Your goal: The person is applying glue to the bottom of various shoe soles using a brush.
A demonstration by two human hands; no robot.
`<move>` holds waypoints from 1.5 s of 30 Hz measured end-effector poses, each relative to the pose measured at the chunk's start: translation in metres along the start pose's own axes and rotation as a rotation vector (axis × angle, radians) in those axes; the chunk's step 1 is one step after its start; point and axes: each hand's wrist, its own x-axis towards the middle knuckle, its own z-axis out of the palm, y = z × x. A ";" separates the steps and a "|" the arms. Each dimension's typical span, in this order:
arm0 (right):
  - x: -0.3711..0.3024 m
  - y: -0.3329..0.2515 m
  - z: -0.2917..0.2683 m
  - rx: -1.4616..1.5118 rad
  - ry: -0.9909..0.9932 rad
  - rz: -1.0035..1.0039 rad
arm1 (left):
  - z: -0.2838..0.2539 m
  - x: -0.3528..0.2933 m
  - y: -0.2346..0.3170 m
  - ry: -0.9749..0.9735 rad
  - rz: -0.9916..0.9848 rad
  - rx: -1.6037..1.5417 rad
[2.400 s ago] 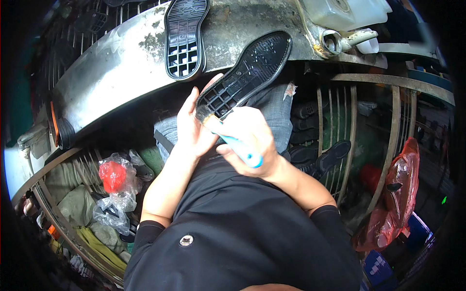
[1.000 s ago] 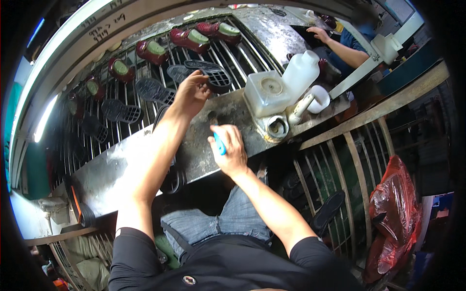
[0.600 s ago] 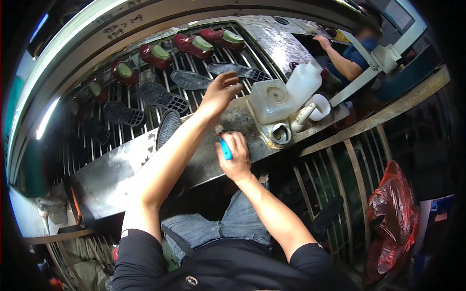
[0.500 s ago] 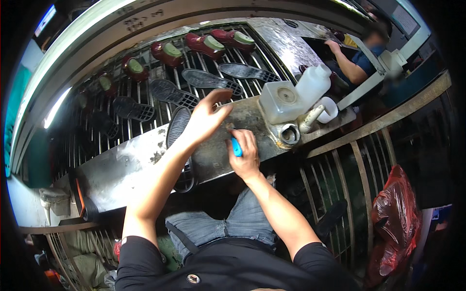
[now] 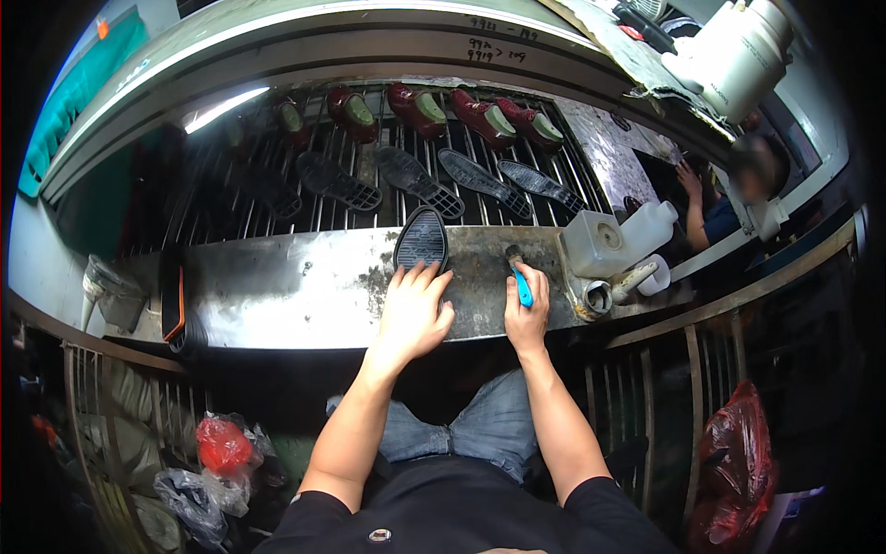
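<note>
A black shoe sole (image 5: 422, 238), tread side up, lies on the metal ledge and pokes a little over its far edge. My left hand (image 5: 417, 307) is over the sole's near end, fingers outstretched and apart, covering that part. Just to the right, my right hand (image 5: 528, 314) is closed round the blue handle of a small brush (image 5: 524, 289). The brush's dark head points away from me, at the ledge surface. Beyond the ledge, several black soles (image 5: 420, 182) lie on a rack of metal bars. Behind them stand several dark red shoes (image 5: 417, 111) with pale green insides.
Right of the brush stand a squarish translucent container (image 5: 591, 242), a white plastic bottle (image 5: 649, 223) and a small metal pot (image 5: 593, 297). An orange-edged black sole (image 5: 173, 300) stands at the ledge's left. A frame beam (image 5: 388, 48) spans overhead. Another person (image 5: 715, 217) is at the far right.
My left hand has come down from above the ledge's far side to the near end of the sole. My right hand keeps its hold on the brush. The view has turned.
</note>
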 end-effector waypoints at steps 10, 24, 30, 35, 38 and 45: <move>0.004 0.002 0.002 0.016 0.025 0.003 | -0.005 0.000 -0.009 -0.052 0.018 -0.021; 0.004 0.010 -0.002 0.048 0.082 -0.019 | -0.007 0.008 0.006 -0.139 0.007 0.044; 0.004 0.008 -0.006 0.059 0.067 -0.032 | -0.008 0.010 0.011 -0.145 0.018 0.079; 0.004 0.009 -0.007 0.053 0.058 -0.027 | -0.007 0.010 0.013 -0.136 0.021 0.073; 0.004 0.008 -0.007 0.055 0.053 -0.023 | -0.007 0.010 0.012 -0.130 0.021 0.067; 0.003 0.008 -0.004 0.060 0.054 -0.015 | -0.008 0.009 0.011 -0.102 0.008 0.037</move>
